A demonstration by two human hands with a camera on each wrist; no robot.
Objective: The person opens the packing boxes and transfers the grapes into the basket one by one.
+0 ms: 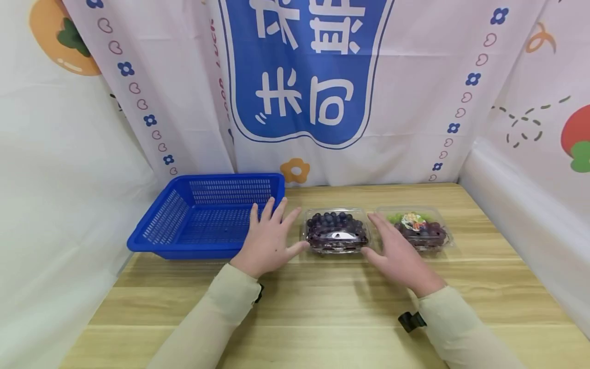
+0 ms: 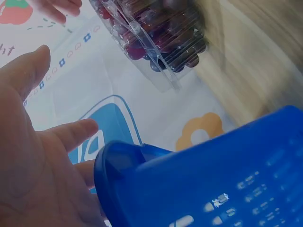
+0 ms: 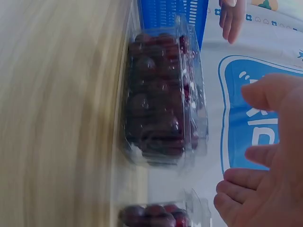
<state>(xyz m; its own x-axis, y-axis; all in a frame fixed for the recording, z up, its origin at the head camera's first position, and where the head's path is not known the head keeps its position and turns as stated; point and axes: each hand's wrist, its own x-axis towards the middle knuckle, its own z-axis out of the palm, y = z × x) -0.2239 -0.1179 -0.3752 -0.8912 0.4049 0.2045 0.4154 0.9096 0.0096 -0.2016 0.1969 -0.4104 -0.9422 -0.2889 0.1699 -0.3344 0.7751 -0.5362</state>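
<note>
A clear plastic box of dark grapes (image 1: 337, 230) stands on the table between my two hands. My left hand (image 1: 269, 243), fingers spread, is just left of that box and beside the right end of a blue basket (image 1: 184, 252). On the other side, my right hand (image 1: 401, 253) hovers with extended fingers between the dark grapes and a second clear box of green and red grapes (image 1: 435, 234). In the right wrist view, a gap shows between the right hand (image 3: 270, 175) and the box of dark grapes (image 3: 158, 99). Neither hand holds anything.
The blue basket has slotted walls and sits at the back left of the wooden table (image 1: 318, 318). A printed cloth (image 1: 410, 102) hangs behind the table, and white sheeting (image 1: 530, 205) lines the right side. A round label (image 1: 413, 222) marks the second box.
</note>
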